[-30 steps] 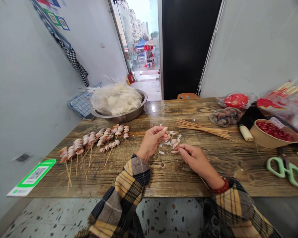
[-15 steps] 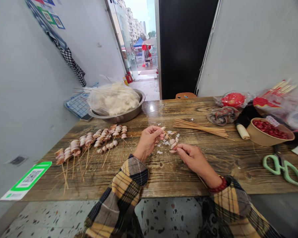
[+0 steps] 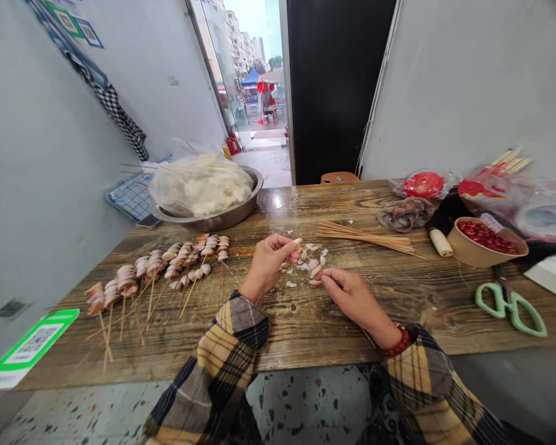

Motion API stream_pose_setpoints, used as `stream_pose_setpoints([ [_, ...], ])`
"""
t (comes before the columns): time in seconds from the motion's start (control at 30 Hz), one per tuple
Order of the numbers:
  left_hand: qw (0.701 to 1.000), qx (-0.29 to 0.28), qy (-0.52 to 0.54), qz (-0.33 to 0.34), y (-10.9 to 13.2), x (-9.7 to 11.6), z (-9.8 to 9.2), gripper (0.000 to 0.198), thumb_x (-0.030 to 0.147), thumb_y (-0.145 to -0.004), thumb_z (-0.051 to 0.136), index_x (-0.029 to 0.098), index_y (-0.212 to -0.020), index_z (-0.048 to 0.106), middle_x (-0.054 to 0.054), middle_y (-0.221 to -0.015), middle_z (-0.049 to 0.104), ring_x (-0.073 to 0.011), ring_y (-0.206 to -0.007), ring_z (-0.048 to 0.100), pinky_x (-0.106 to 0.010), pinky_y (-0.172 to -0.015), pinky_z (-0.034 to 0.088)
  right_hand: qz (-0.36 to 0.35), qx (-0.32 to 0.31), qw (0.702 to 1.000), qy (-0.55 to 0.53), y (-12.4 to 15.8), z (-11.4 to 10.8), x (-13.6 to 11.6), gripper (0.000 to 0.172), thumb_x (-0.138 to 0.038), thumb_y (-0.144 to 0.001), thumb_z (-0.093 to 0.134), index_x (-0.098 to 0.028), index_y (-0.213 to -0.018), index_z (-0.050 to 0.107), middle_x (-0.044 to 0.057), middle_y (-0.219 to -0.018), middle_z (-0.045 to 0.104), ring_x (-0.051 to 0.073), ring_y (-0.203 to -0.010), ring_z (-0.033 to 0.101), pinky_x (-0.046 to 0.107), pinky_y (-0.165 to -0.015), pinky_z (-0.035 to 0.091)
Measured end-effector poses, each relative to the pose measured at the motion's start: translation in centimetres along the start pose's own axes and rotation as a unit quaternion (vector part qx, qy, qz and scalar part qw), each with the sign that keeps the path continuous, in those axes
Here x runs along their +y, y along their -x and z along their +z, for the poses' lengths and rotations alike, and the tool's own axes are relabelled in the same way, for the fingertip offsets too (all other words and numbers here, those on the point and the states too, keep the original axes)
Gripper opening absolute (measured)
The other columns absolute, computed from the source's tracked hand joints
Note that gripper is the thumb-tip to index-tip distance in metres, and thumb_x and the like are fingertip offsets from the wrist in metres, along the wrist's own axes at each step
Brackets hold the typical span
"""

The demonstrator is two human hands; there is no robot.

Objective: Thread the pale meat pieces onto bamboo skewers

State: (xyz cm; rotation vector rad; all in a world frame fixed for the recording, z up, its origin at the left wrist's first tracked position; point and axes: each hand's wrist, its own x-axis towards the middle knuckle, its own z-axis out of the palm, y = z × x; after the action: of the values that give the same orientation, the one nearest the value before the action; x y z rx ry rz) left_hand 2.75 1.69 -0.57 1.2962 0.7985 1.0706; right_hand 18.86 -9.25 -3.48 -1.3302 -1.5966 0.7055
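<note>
My left hand (image 3: 274,259) is closed in a pinch, with a pale garlic clove (image 3: 298,241) at its fingertips. Between the thumb and fingers of my right hand (image 3: 352,293) is a thin wooden skewer (image 3: 367,335) carrying garlic cloves (image 3: 314,268), and its lower end runs down under my palm. The skewer points up toward the clove in my left hand; whether they touch is too small to tell. Loose cloves and white skin scraps (image 3: 291,284) lie on the wooden table (image 3: 278,337) around my fingertips.
Several loaded garlic skewers (image 3: 126,279) lie at left, before a metal basin (image 3: 204,221) with a plastic bag. Bare skewers (image 3: 366,238) lie beyond my right hand. At right are green-handled scissors (image 3: 509,307), a bowl of red fruit (image 3: 482,250) and a crumpled cloth (image 3: 405,214).
The camera view has turned slightly to the right, so everything appears shifted left. Both hands keep their holds, on the clove and on the skewer.
</note>
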Motion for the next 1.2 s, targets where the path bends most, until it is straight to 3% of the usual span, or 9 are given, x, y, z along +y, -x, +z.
stream_pose_setpoints([
  [0.47, 0.999, 0.005, -0.042, 0.001, 0.3, 0.1, 0.8, 0.029, 0.036, -0.064, 0.079, 0.013, -0.069, 0.062, -0.001, -0.052, 0.061, -0.0085, -0.044, 0.052, -0.020, -0.046, 0.040, 0.002, 0.037, 0.999, 0.012, -0.2, 0.5, -0.1, 0.028, -0.028, -0.091, 0.045, -0.018, -0.079, 0.068, 0.003, -0.072, 0.069, 0.018, -0.069, 0.062, 0.026, -0.067, 0.043],
  [0.67, 0.996, -0.048, -0.078, -0.007, 0.7, -0.5, 1.8, 0.030, 0.039, -0.066, 0.077, 0.014, -0.068, 0.061, 0.001, -0.051, 0.058, -0.0078, -0.043, 0.047, -0.019, -0.044, 0.035, 0.005, 0.077, 0.997, -0.021, -0.5, 0.6, -0.2, 0.027, -0.030, -0.090, 0.045, -0.018, -0.081, 0.066, 0.001, -0.067, 0.064, 0.016, -0.066, 0.061, 0.025, -0.063, 0.045],
  [0.83, 0.994, -0.092, -0.043, -0.024, 0.8, -0.7, 2.0, 0.033, 0.047, -0.074, 0.069, 0.014, -0.076, 0.065, -0.002, -0.068, 0.061, -0.0103, -0.058, 0.052, -0.020, -0.053, 0.038, 0.020, 0.096, 0.993, -0.066, -0.7, 0.6, -0.4, 0.027, -0.034, -0.089, 0.045, -0.017, -0.086, 0.066, 0.000, -0.069, 0.063, 0.014, -0.059, 0.058, 0.023, -0.056, 0.046],
  [0.97, 0.991, -0.132, -0.025, -0.025, 0.9, -0.8, 2.4, 0.041, 0.053, -0.080, 0.059, 0.015, -0.065, 0.059, -0.001, -0.065, 0.054, -0.0104, -0.061, 0.045, -0.022, -0.059, 0.037, 0.008, 0.094, 0.995, -0.044, -0.6, 0.7, -0.3, 0.024, -0.033, -0.089, 0.047, -0.019, -0.080, 0.064, 0.000, -0.069, 0.064, 0.014, -0.063, 0.061, 0.023, -0.059, 0.047],
  [1.07, 0.986, -0.163, -0.042, -0.010, 1.0, -0.9, 2.8, 0.043, 0.052, -0.082, 0.056, 0.016, -0.061, 0.053, 0.001, -0.062, 0.048, -0.0107, -0.060, 0.040, -0.023, -0.059, 0.034, -0.003, 0.092, 0.995, -0.027, -0.5, 0.8, -0.3, 0.024, -0.032, -0.089, 0.046, -0.019, -0.079, 0.064, 0.001, -0.069, 0.065, 0.015, -0.064, 0.062, 0.023, -0.060, 0.047],
  [1.2, 0.983, -0.160, -0.076, 0.041, 1.0, -0.9, 3.0, 0.043, 0.051, -0.084, 0.054, 0.016, -0.060, 0.052, 0.001, -0.061, 0.047, -0.0115, -0.062, 0.040, -0.023, -0.061, 0.033, -0.014, 0.098, 0.995, 0.001, -0.4, 0.9, -0.5, 0.026, -0.032, -0.091, 0.043, -0.019, -0.082, 0.065, 0.003, -0.074, 0.067, 0.017, -0.070, 0.064, 0.024, -0.062, 0.046],
])
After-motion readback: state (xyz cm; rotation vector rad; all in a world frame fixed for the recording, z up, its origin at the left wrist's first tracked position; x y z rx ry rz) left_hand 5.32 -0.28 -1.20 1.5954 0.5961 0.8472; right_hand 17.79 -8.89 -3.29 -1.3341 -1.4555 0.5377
